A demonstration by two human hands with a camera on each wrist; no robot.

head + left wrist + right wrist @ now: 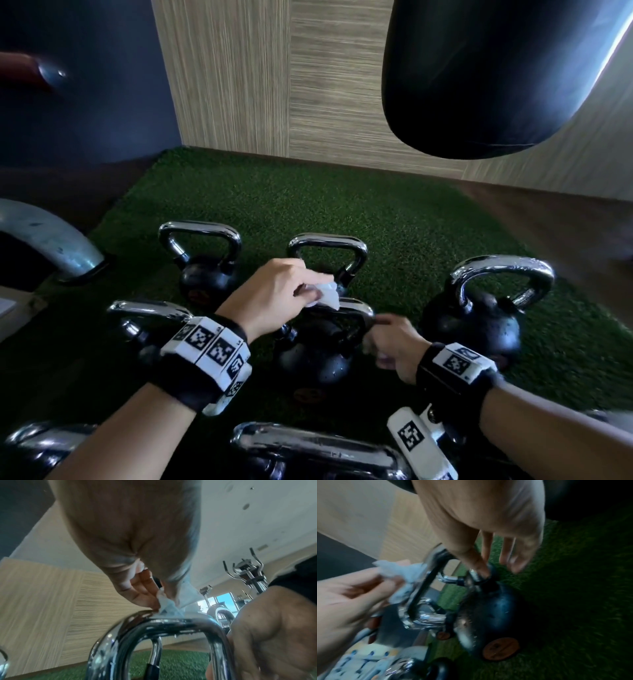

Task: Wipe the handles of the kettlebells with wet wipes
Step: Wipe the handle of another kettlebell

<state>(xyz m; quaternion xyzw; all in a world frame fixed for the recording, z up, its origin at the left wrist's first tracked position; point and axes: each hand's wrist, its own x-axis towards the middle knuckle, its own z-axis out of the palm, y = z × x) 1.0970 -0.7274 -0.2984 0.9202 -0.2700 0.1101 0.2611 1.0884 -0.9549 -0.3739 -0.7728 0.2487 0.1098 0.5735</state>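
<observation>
On the far left a chrome-handled kettlebell [150, 318] sits half hidden behind the person's left wrist, and two more stand behind it on the green turf [342, 205], handles upright. In the middle is the one being worked on: the centre kettlebell [315, 359], black-bodied, with its chrome handle [356, 310] running left to right across the person's front.

The left hand [274, 294] is above that bar, fingers curled and pinching a crumpled wet wipe [325, 296] down onto the top of the handle, toward its left end (the left wrist view shows the wipe bunched right where the bar starts to bend). The right hand [394, 346] is at the opposite end. From the left wrist view it seems wrapped round the right upright of the handle, though the right wrist view is blurred and shows fingers only loosely splayed there, so I can't say how firm the hold is.

So the bar's long axis lies straight between the two hands. The wiping hand is nearer the unwiped stretch, and I'd judge a rub rightward along it comes next. Further right stands another kettlebell [476, 325], untouched for now.
</observation>
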